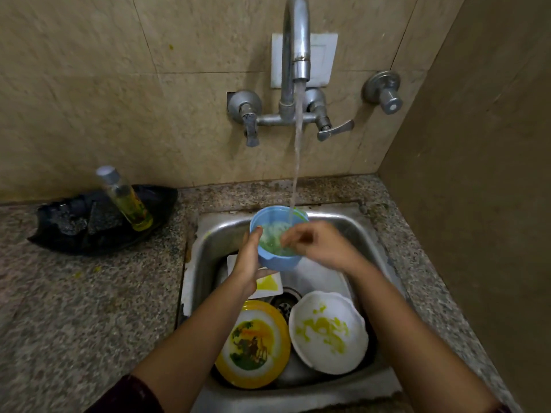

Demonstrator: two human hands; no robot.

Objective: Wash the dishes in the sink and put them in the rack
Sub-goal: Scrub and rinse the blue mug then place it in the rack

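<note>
A light blue plastic bowl (pixel 277 260) is held over the steel sink (pixel 343 222), under the running water from the tap (pixel 298 40). My left hand (pixel 249 263) grips the bowl's left side, thumb on the rim. My right hand (pixel 319 245) reaches into the bowl with its fingers on the foamy green inside. In the sink lie a yellow picture plate (pixel 253 344), a white plate smeared yellow-green (pixel 328 332), and a white square dish (pixel 269 283) partly hidden under my left hand.
A black tray (pixel 98 222) on the granite counter at the left holds dark scrub pads and a leaning bottle of yellow-green liquid (pixel 126 198). Tap handles (pixel 334 129) stick out of the tiled wall. A brown wall (pixel 477 204) closes the right side.
</note>
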